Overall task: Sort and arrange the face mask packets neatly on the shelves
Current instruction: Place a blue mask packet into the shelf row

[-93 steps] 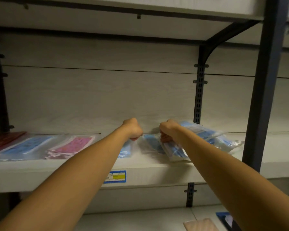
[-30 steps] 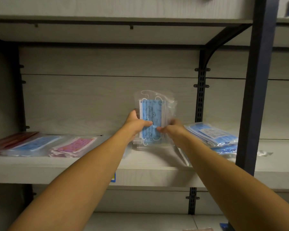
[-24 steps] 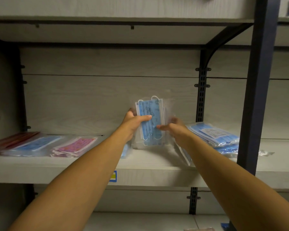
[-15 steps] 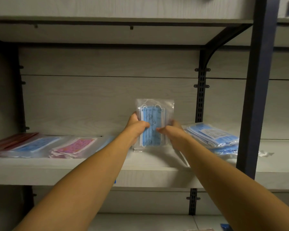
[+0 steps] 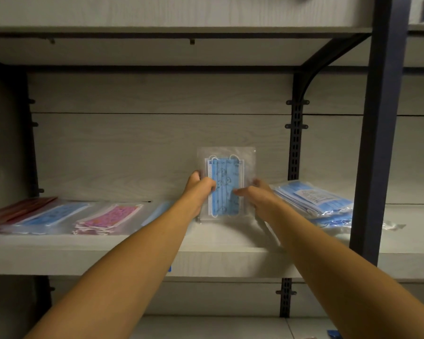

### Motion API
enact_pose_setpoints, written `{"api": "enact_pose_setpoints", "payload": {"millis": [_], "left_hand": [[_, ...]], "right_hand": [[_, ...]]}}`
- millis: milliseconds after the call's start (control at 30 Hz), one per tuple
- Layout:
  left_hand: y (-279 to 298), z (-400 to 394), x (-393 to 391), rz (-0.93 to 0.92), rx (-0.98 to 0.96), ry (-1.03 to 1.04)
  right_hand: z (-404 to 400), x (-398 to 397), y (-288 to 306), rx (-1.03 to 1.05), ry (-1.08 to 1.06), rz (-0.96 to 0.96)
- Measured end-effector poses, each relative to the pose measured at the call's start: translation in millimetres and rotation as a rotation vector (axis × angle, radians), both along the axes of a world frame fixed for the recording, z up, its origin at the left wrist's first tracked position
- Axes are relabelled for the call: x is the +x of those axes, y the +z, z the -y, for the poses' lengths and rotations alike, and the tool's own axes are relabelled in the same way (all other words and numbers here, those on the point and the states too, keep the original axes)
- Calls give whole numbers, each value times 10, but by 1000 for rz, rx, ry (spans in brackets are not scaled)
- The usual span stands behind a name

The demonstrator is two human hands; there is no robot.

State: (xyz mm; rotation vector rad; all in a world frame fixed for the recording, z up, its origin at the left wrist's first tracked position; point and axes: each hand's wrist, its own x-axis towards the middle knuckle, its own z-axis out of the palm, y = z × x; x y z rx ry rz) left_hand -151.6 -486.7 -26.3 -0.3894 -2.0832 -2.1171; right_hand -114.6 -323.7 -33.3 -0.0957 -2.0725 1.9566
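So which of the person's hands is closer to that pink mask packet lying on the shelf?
Left. The left hand grips the upright blue mask packet just right of the pink mask packet; the right hand grips that blue packet's far edge, farther away.

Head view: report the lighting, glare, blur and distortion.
Head view: dim, even lighting; faint sheen on the upright blue mask packet held by both hands; right hand fingers slightly motion-blurred; wide-angle bowing bends the shelf edge; flat packets at left look soft.
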Motion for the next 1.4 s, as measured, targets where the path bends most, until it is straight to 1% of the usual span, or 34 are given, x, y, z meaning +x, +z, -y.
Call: {"api": "enact_pose_setpoints", "payload": {"millis": [233, 400, 500, 633, 733, 867, 967, 1133, 1267, 1400], "left_hand": [[94, -110, -20, -20, -4, -1], [118, -78, -4, -33, 36, 57], [56, -60, -15, -10, 56, 36], [33, -78, -14, -1, -19, 19], [87, -84, -16, -28, -28, 10], [117, -49, 0, -42, -39, 49], [78, -29, -4, -22, -26, 46], [19, -46, -19, -26, -158, 33], [62, -58, -12, -55, -174, 15], [62, -18, -7, -48, -186, 45]], "right_hand": [[44, -33, 49, -4, -81, -23], [63, 9, 90, -28, -54, -41], [78, 8, 37, -51, -29, -19], [118, 28, 23, -36, -85, -5], [135, 39, 78, -45, -120, 4], [126, 86, 103, -32, -90, -15], [120, 80, 45, 6, -80, 10], [154, 60, 19, 47, -143, 86], [148, 71, 51, 49, -167, 65], [130, 115, 37, 32, -120, 27]]}}
